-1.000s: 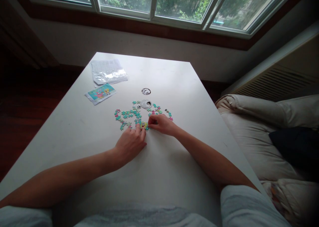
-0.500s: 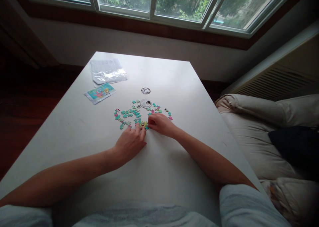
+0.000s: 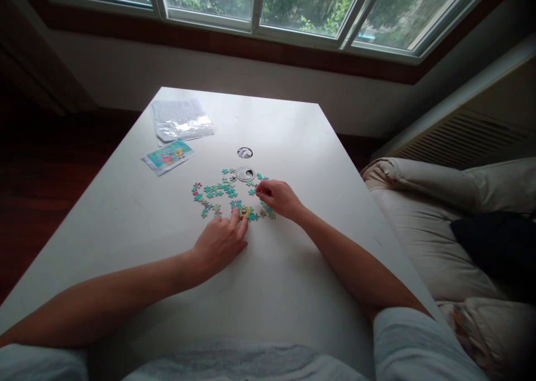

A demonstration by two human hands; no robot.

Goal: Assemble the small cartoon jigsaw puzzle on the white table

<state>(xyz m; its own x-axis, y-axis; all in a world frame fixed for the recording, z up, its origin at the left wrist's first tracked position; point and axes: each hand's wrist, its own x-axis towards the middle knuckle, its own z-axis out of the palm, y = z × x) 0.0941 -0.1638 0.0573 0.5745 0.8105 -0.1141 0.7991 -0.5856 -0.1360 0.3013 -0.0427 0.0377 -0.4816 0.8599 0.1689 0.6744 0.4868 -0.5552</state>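
Observation:
Small jigsaw puzzle pieces [image 3: 221, 189], mostly teal with some pink and pale green, lie spread on the white table [image 3: 268, 292]. A few pieces with a yellow cartoon face [image 3: 245, 211] sit close together near the front of the spread. My left hand [image 3: 220, 239] rests flat beside them, its fingers stretched out and the tips touching their lower left edge. Over the pieces on the right is my right hand [image 3: 281, 199], thumb and fingers pinched together. Whatever is between those fingertips is too small to make out, and the hand covers some pieces under it.
A round metal grommet [image 3: 245, 173] and a round hole [image 3: 245, 153] lie just beyond the pieces. At the back left are a printed cartoon picture [image 3: 170, 155] and a clear plastic bag [image 3: 182, 119]. A cushioned seat [image 3: 410, 219] stands to the right of the table.
My right hand has moved up and to the right, away from the yellow pieces, uncovering pieces at the front right. The yellow pieces have shifted slightly right; my left hand stays by them.

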